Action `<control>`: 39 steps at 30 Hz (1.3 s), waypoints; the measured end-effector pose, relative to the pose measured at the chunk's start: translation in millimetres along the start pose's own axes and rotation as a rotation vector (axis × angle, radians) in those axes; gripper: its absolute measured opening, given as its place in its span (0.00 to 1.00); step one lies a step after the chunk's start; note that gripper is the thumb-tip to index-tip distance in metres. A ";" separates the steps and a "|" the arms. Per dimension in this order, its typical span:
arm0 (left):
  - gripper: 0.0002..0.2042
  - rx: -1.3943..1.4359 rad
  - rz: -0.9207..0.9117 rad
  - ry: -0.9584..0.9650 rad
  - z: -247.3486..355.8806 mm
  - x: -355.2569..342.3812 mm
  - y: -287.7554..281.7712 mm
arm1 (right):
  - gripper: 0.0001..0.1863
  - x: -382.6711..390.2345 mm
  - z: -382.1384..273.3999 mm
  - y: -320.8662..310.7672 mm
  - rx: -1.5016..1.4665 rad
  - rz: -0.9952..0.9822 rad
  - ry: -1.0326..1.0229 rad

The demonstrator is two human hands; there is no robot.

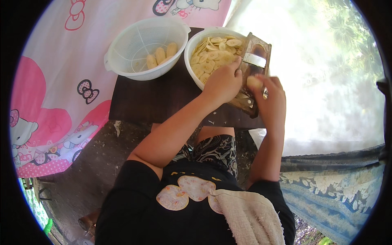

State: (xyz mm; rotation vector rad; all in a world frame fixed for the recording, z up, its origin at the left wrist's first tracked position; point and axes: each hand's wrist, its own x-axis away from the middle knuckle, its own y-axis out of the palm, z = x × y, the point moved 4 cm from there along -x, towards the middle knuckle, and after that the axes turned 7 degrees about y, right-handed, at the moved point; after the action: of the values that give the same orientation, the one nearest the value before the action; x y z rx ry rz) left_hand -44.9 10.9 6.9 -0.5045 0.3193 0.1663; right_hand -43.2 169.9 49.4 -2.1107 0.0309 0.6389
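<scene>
A wooden slicer (256, 59) with a metal blade leans across the right rim of a white basin (188, 61). My left hand (223, 81) grips the slicer's left edge. In my right hand (271, 96) is a peeled banana (255, 83), pressed against the slicer's board below the blade. Many thin round banana slices (214, 53) fill the basin, some lying beneath the slicer. To the left, a white mesh colander (130, 45) holds several whole peeled bananas (160, 54) at its right side.
Both containers stand on a dark wooden table (159, 96), close to my knees. A pink patterned curtain (61, 53) hangs at the left, and a pale sheet (322, 94) at the right. A beige towel (253, 214) lies over my black shirt.
</scene>
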 end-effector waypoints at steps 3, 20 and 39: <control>0.23 -0.033 -0.031 -0.023 -4.4 0.4 0.2 | 0.16 -9.1 2.3 9.0 0.041 0.058 -0.029; 0.23 -0.033 -0.037 -0.005 -0.7 0.7 -0.3 | 0.15 -42.5 15.0 16.0 -0.023 0.195 -0.042; 0.23 -0.018 -0.045 -0.032 1.7 5.1 -0.7 | 0.17 -112.2 35.3 28.4 0.036 0.145 0.046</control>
State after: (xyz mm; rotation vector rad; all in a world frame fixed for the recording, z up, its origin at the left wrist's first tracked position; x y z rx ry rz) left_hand -39.5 11.5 6.8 -0.5262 0.2749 0.1338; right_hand -162.8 156.7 62.4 -2.1011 0.2213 0.6695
